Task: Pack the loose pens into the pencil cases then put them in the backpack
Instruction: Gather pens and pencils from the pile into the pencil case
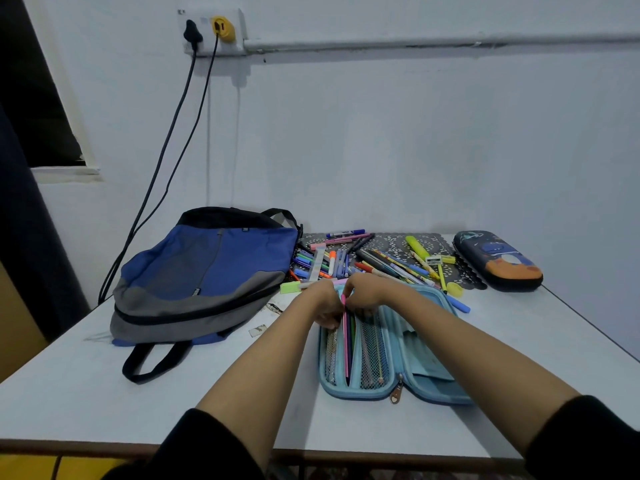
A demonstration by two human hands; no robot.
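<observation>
Fingers (358, 308) of the right hand (367, 292) pinch the top of a slim pink pencil (345, 341) that lies along the mesh pocket of an open light-blue zip pencil case (426, 386) on the white table (69, 375). The left hand (325, 303) curls beside it; I cannot tell what it holds. Farther back a blue-and-grey fabric backpack (207, 271) lies flat, its white lettering too small to read. Loose coloured pens (363, 261) are heaped on a dark lacy mat (398, 242), beside a navy hard-shell space-print case (498, 259).

Head camera looks forward and down, close over the table (104, 375).
</observation>
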